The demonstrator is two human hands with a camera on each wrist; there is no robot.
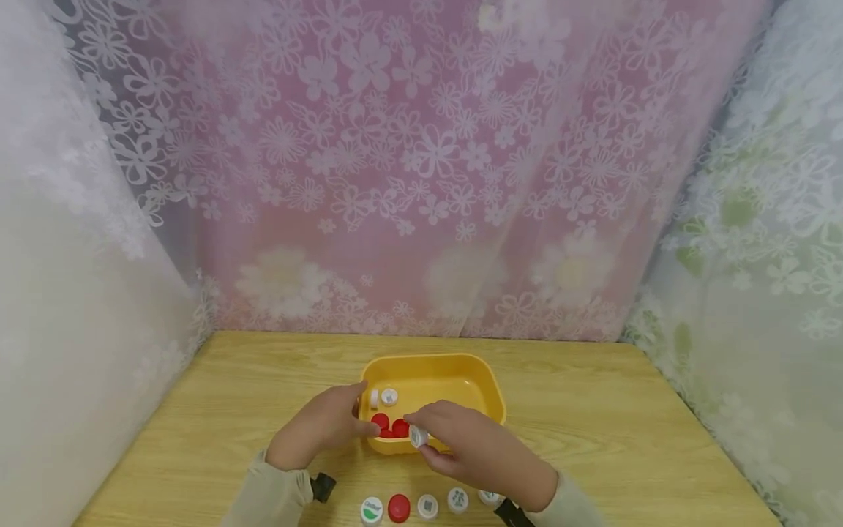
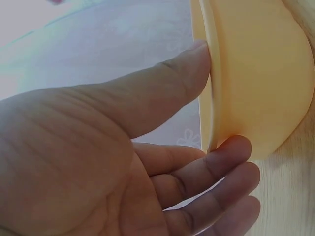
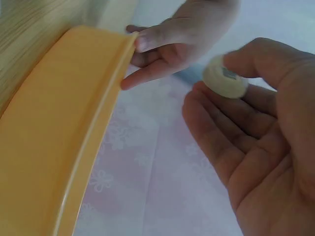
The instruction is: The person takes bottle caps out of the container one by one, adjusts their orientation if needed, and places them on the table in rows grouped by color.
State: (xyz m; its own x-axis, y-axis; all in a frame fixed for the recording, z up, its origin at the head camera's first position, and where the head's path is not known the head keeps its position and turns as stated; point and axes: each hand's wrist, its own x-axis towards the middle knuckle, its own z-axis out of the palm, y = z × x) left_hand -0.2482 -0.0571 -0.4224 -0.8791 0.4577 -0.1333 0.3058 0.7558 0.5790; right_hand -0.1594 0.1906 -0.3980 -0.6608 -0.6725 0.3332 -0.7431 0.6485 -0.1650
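While the left hand (image 1: 327, 419) grips the yellow tray (image 1: 448, 386), the right hand (image 1: 464, 443) pinches a round, grey-marked white cap (image 1: 418, 437).

Yellow tray (image 1: 437, 384), rounded corners, near far edge of worktop (image 1: 573, 388). White cap (image 1: 418, 436), printed top, held tilted above tray's near edge. Inside near left corner, red caps (image 1: 380, 421); beyond, two white caps (image 1: 389, 397).

The tub (image 1: 437, 386) is a plain warm yellow on the yellowish wood-grained table (image 1: 566, 410). I see glossy red caps (image 1: 399, 508), a white cap (image 1: 418, 436) with grey print, and a white-and-green lid (image 1: 372, 511). Behind, white flowers cover the pink cloth (image 1: 428, 154); the sleeves (image 1: 266, 494) are pale beige.
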